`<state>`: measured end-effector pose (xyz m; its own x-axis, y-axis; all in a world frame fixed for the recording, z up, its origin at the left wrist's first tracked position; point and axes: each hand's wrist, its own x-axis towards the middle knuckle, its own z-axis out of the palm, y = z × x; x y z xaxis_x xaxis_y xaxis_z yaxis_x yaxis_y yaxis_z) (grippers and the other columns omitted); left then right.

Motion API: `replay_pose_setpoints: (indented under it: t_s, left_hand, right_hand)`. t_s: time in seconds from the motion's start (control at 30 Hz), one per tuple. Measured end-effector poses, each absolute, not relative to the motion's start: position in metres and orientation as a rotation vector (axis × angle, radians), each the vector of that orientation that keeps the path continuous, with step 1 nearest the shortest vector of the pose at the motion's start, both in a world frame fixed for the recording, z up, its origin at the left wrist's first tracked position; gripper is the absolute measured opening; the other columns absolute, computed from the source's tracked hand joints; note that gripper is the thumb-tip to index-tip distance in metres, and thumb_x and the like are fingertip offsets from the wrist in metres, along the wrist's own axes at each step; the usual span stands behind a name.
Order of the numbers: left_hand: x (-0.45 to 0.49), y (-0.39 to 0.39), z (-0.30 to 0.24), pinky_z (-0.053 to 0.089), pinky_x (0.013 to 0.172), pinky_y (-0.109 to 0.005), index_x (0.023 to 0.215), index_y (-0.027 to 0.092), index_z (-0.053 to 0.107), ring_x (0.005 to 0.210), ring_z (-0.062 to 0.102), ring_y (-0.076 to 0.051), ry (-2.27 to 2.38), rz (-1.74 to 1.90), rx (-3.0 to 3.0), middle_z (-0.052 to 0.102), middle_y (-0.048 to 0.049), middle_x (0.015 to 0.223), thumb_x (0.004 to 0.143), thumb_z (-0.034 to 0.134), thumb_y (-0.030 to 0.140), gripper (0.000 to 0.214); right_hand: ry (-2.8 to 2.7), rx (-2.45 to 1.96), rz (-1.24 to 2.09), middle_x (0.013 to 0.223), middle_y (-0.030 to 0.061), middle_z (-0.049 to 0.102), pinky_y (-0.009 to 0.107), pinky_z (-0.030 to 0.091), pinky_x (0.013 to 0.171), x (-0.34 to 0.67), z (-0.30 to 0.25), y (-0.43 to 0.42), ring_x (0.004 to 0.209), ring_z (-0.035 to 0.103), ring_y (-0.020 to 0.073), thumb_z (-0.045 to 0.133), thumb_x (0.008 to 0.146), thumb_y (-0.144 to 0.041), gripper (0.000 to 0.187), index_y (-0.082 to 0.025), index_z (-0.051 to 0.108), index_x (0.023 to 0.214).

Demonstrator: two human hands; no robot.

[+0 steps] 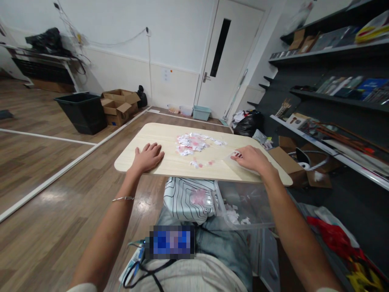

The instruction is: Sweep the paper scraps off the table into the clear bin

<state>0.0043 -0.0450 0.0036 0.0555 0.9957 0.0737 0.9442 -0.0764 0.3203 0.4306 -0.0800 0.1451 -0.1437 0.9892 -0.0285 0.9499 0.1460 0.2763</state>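
Observation:
My left hand (148, 157) lies palm down on the left part of the pale wooden tabletop (164, 134), fingers spread and holding nothing. On the right side, my right hand (251, 158) is closed around a pale, partly see-through flat piece (232, 159) with dark marks, low against the tabletop. Its exact kind is hidden by the fingers. Between the hands is a heap of small white and pink scraps (191, 142). A few loose scraps (200, 164) lie nearer the front edge. Below that edge sits a clear plastic bin (252, 202) with white scraps inside.
A white cushion-like thing with black lines (179, 202) rests by my lap, pink scraps on it. A blurred-out device (173, 242) lies at my waist. Shelves (334, 154) and an open cardboard box (287, 160) stand right; a black bin (83, 113) stands left.

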Motion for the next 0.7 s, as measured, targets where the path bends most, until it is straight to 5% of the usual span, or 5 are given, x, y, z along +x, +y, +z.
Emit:
replay_pose_setpoints:
  t_s: [0.5, 0.6, 0.7]
  left_hand:
    - [0.005, -0.048, 0.009, 0.024, 0.147, -0.089, 0.177, 0.03, 0.066, 0.189, 0.036, -0.048, 1.996, 0.417, 2.106, 0.046, -0.0171, 0.203, 0.122, 0.033, 0.055, 0.069]
    - [0.002, -0.046, 0.009, 0.024, 0.148, -0.086, 0.166, 0.032, 0.074, 0.187, 0.04, -0.048, 1.967, 0.519, 2.087, 0.054, -0.0155, 0.199, 0.119, 0.043, 0.056, 0.062]
    - [-0.001, -0.043, 0.01, 0.03, 0.151, -0.075, 0.135, 0.028, 0.085, 0.176, 0.053, -0.045, 1.807, 0.778, 1.95, 0.074, -0.0168, 0.179, 0.11, 0.061, 0.051, 0.042]
  right_hand:
    - [2.435, 1.732, 0.337, 0.107, 0.018, 0.094, 0.038, 0.039, 0.08, 0.454, 0.135, -0.057, 0.1, 0.08, 0.0315, 0.067, 0.114, -0.048, 0.04, -0.021, 0.096, 0.109]
    - [2.469, 1.672, 0.318, 0.101, 0.0171, 0.092, 0.038, 0.037, 0.08, 0.456, 0.133, -0.056, 0.096, 0.078, 0.0308, 0.065, 0.113, -0.048, 0.04, -0.021, 0.094, 0.103]
    - [2.522, 1.611, 0.268, 0.094, 0.0153, 0.089, 0.039, 0.034, 0.079, 0.46, 0.132, -0.063, 0.092, 0.075, 0.0294, 0.064, 0.113, -0.046, 0.039, -0.023, 0.088, 0.093]
